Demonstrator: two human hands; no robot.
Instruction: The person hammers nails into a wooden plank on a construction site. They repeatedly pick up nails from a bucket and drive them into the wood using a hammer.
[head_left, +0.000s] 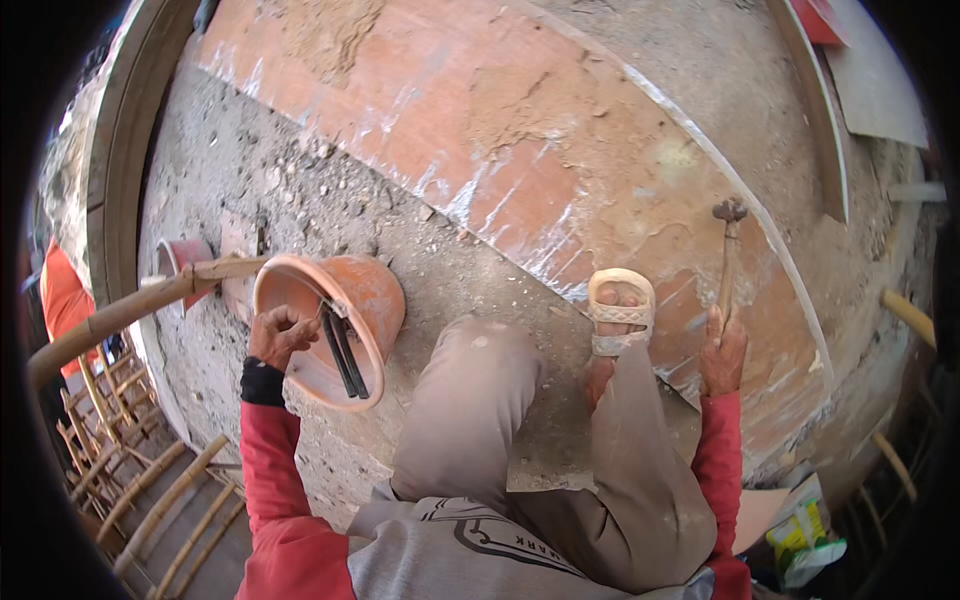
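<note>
My right hand (724, 360) grips the wooden handle of a hammer (727, 251). Its dark metal head points away from me, over a large reddish-brown board (525, 187) caked with dried mortar and white streaks. On my left an orange plastic bucket (367, 292) stands with its mouth towards me. My left hand (285, 334) is over the bucket's mouth, thumb and fingers bent together; whether something thin is between them cannot be told. Just beside the fingertips, two dark rods (345, 360) lean in the bucket, near a bit of wire at the rim.
A bamboo pole (142, 319) crosses at left, meeting the bucket rim in view. Behind it sits a smaller red bucket (187, 262). Rubble (300, 172) litters the concrete. Bamboo scaffolding (165, 510) drops away at lower left. My sandalled foot (622, 311) rests on the board's edge.
</note>
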